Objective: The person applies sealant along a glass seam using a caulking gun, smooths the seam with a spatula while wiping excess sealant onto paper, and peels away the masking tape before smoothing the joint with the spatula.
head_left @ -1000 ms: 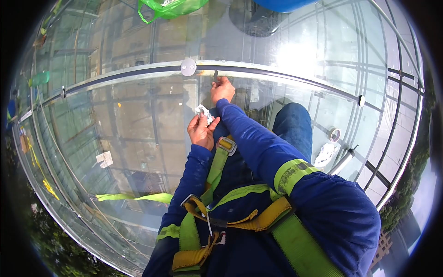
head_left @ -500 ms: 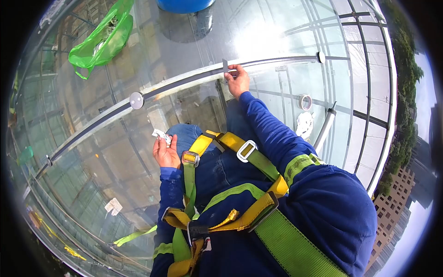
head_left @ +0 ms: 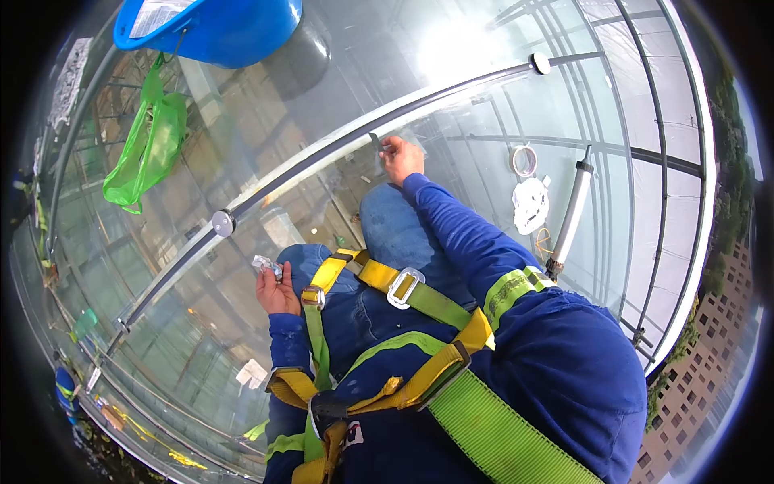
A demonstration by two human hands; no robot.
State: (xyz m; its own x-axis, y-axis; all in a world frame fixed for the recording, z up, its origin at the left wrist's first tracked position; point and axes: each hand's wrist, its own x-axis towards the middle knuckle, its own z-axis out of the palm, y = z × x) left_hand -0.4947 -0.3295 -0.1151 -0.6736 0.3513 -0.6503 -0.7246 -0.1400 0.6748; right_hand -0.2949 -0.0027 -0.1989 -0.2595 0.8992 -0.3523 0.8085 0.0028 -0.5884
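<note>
My right hand (head_left: 403, 159) pinches a small dark flat blade (head_left: 376, 143), like a scraper or spatula, just on the near side of the dark joint (head_left: 322, 150) between glass panels. My left hand (head_left: 276, 292), near my left knee, is closed around a crumpled white wipe or paper (head_left: 264, 264) with greyish smears. Two round metal fittings sit along the joint, a nearer one (head_left: 223, 223) and a farther one (head_left: 539, 63). On the glass right of my right arm lie a tape roll (head_left: 513, 161), crumpled white paper (head_left: 530, 206) and a caulking gun (head_left: 572, 214).
A blue bucket (head_left: 234, 36) stands on the glass at top left, a green plastic bag (head_left: 149, 149) beside it. A pale scrap (head_left: 251, 373) lies at lower left. Harness straps (head_left: 516, 419) cross my body. Beyond the curved right edge (head_left: 701, 242) are trees and buildings.
My right hand has drawn the blade back from the joint toward me. My left hand still holds the crumpled wipe. The view has shifted, showing more of the bucket and caulking gun.
</note>
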